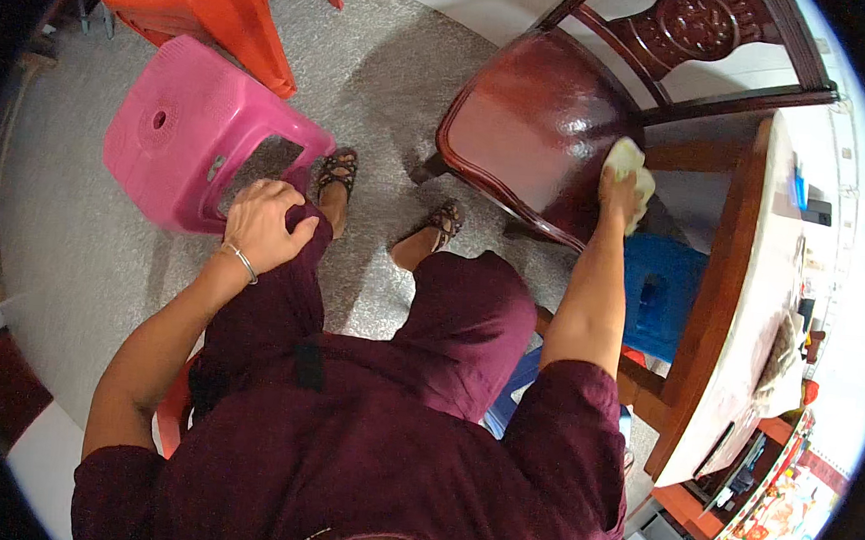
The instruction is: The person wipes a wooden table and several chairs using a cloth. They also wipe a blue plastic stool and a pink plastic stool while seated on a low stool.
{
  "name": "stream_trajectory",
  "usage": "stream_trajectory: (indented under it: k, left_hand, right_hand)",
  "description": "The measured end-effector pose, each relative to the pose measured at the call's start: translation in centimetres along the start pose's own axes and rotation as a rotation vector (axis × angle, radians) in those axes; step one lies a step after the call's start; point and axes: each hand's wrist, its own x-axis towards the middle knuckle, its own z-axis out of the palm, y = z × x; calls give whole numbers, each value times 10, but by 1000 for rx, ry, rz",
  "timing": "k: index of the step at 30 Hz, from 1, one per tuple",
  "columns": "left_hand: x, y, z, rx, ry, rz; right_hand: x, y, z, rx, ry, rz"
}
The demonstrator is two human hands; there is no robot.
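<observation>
A pale yellow cloth (627,160) is in my right hand (618,196), which presses it on the right rear part of the glossy dark red wooden chair seat (534,111). The chair's carved backrest (698,24) rises behind the seat at the top right. My left hand (266,224) rests on my left knee over the dark red trousers (312,269), fingers slightly bent and holding nothing; a bracelet circles that wrist. Beside this hand stands a pink plastic stool (187,121) with a hole in its top.
Orange-red plastic stools (195,1) stand at the upper left. To the right are a wooden-edged table (747,292) bearing various items and a blue plastic stool (660,293) partly under it. My sandaled feet are on the grey floor (95,246).
</observation>
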Motion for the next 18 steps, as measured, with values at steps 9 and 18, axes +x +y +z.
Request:
stream_trajectory:
  k: [9,18]
  left_hand:
    - [15,3,5,30,38,3]
    - [6,7,9,118,-29,-60]
  right_hand:
    - [-51,-228,14,64,-70,-531]
    - [-183,-157,-37,290,-93,-663]
